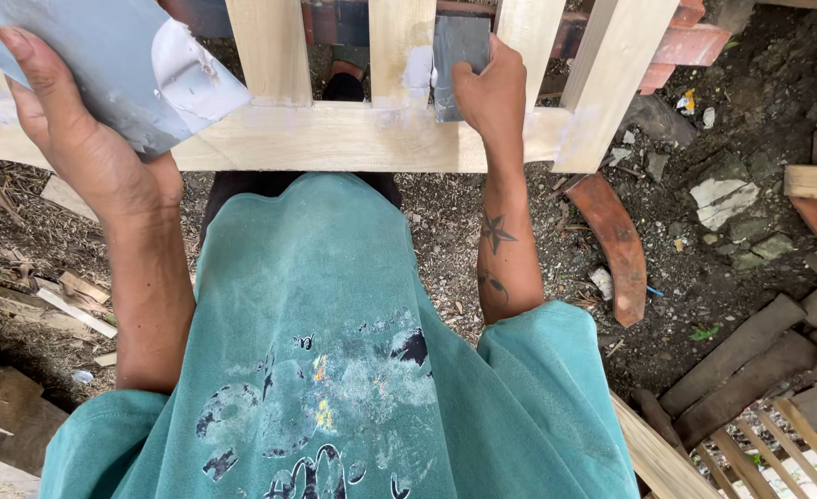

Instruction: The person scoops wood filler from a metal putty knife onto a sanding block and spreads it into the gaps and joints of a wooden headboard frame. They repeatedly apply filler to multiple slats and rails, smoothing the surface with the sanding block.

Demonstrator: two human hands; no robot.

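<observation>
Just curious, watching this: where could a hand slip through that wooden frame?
Through the open gaps between the upright slats above the rail. The gap by the right hand is filled by its scraper; the left hand covers the corner.

No pkgs, labels, signs or screens anywhere in view.

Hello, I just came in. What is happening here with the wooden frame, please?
A person in a teal shirt stands over a pale wooden frame of slats. The right hand presses a flat scraper against the wood between two slats, where white filler is smeared. The left hand holds up a grey board carrying more white filler. Bricks and wood scraps lie on the dirt ground.
</observation>
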